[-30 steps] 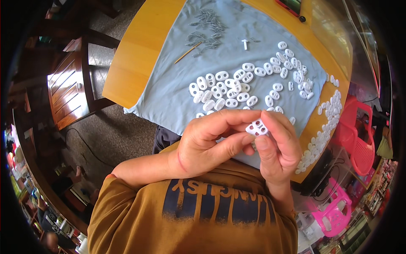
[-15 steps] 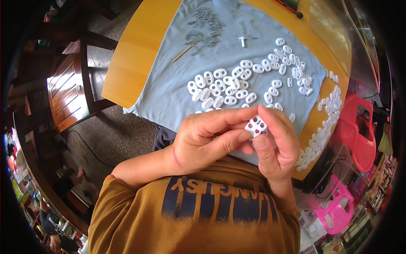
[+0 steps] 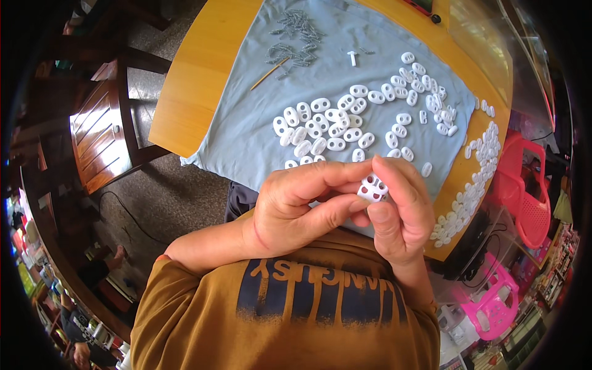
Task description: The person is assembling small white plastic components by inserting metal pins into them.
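Little has shifted since the earlier frames: both hands stay raised over the near edge of the table [image 3: 197, 92] and its grey cloth [image 3: 246, 123]. Left hand [image 3: 296, 206] and right hand [image 3: 401, 209] pinch one white two-holed plastic piece [image 3: 372, 187] between closed fingertips.

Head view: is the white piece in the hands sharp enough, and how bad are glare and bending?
Head view: the white two-hole piece between left hand and right hand is sharp; daylight is even, no glare on the grey cloth; the wooden table edge bows toward the dark rim.
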The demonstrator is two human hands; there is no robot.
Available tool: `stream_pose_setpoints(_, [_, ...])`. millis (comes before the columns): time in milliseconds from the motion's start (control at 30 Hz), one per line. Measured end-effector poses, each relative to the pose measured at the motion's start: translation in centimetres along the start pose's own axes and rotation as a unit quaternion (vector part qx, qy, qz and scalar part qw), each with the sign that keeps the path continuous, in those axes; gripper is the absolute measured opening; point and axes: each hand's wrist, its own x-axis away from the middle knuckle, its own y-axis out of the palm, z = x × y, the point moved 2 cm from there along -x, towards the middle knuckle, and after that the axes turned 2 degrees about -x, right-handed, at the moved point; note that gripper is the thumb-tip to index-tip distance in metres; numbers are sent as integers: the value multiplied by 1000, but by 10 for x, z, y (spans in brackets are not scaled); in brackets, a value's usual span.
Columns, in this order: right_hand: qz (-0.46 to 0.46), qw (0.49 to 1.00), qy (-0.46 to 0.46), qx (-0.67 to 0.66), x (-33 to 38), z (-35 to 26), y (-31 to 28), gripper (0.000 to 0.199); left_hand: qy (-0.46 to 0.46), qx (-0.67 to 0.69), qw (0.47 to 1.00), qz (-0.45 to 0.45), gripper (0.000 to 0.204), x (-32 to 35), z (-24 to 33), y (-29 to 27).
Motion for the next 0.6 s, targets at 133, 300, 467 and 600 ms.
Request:
stream_pose_setpoints(133, [-1, 1000, 4, -8, 1, 1, 1, 34, 5, -15, 1000, -2, 37, 1, 0, 0])
stream_pose_setpoints(300, [12, 1000, -9, 14, 3, 2, 3, 32, 5, -29, 1000, 10, 34, 2, 0, 0])
stream_pose_setpoints(467, [24, 999, -13, 18, 6, 2, 5, 30, -10, -40, 999, 25, 32, 3, 1, 1])
stream_pose_setpoints(600, [38, 999, -16, 9, 9, 2, 8, 27, 10, -91, 995, 43, 31, 5, -1, 2])
